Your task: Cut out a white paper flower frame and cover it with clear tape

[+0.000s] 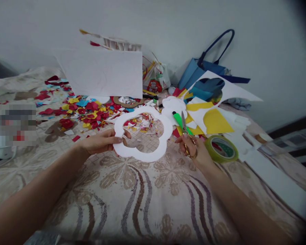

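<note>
My left hand (104, 141) pinches the left edge of a white flower-shaped paper ring (149, 156), its thumb on top and fingers behind. The ring is raised and tilted over the patterned cloth, and coloured scraps show through its scalloped hole. To the right, my right hand (193, 151) holds a pair of scissors (184, 124) by their gold handles, blades pointing up and away. The scissors are apart from the ring. Just behind them lies a green marker (180, 121) beside a stack of white paper shapes (172, 106).
Coloured paper scraps (91, 114) cover the back left. A white sheet (104, 73) stands behind them. Yellow paper (218, 121), a tape roll (236, 153), a cut white sheet (234, 89) and a blue bag (190, 73) are on the right. A patterned tablecloth (142, 204) spreads in front.
</note>
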`<state>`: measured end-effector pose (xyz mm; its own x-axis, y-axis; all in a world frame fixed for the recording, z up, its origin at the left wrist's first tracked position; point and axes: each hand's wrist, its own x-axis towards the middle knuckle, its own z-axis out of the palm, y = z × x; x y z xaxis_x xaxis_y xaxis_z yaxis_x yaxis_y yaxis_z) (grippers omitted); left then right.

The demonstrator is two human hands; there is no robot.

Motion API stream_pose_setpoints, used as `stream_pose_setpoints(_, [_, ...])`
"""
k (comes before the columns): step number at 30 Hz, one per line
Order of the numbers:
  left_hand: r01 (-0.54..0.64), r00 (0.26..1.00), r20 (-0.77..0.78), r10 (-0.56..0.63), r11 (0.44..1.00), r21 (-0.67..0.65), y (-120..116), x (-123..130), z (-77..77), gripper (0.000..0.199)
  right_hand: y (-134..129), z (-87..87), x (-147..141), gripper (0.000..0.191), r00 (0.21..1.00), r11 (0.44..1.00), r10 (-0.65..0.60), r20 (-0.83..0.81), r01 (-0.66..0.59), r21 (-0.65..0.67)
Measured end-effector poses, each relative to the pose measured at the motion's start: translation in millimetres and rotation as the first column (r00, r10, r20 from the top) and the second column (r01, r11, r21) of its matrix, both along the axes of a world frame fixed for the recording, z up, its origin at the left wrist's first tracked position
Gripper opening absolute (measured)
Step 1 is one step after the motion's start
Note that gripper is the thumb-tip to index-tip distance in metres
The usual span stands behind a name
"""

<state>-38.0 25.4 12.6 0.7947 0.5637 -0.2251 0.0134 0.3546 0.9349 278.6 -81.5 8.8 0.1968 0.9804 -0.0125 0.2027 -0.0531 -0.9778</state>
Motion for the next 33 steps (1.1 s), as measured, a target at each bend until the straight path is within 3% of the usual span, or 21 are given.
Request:
stream_pose_setpoints(2, [0.004,1.0,0.0,-0.004,1.0,-0.002,0,0,0.8,0.034,-2,2.0,2,0.046,0.995,0.999,0.009,0.099,-0.012,0.032])
stream_pose_setpoints(4, [-0.026,1.0,0.005,0.026,1.0,-0.008,0,1,1.6,0.034,-6,6.9,4,0.04,0.935,0.993,0.011,0.355,-0.053,0.107])
stream_pose_setpoints(5, [-0.049,0.999,0.007,0.049,0.999,-0.007,1,1,1.9,0.033,-8,10.1,5,0.035,0.858,0.985,0.002,0.513,-0.089,0.145])
stream_pose_setpoints(8, [-0.112,0.994,0.008,0.112,0.994,0.012,2,3,2.9,0.028,-13,19.3,6,0.023,0.522,0.953,-0.035,0.852,-0.239,0.186])
stream_pose_setpoints(12, [-0.137,0.99,-0.013,0.137,0.99,0.038,0,6,5.9,0.025,-15,23.5,7,0.028,0.173,0.919,-0.088,0.981,-0.366,0.147])
stream_pose_setpoints(15, [-0.148,0.988,-0.039,0.15,0.988,0.051,-3,7,9.5,0.023,-14,22.5,8,0.033,0.026,0.92,-0.116,0.993,-0.374,0.118])
stream_pose_setpoints(21, [-0.128,0.989,-0.064,0.132,0.99,0.064,-5,8,10.9,0.025,-12,22.2,11,0.035,-0.072,0.942,-0.114,0.991,-0.326,0.084])
stream_pose_setpoints(28, [-0.108,0.992,-0.052,0.112,0.992,0.073,-3,8,8.7,0.024,-11,18.1,12,0.029,-0.074,0.943,-0.096,0.993,-0.325,0.067])
stream_pose_setpoints(33, [-0.117,0.991,-0.06,0.122,0.991,0.071,-3,8,9.2,0.025,-11,17.1,12,0.03,-0.027,0.941,-0.125,0.992,-0.319,0.111])
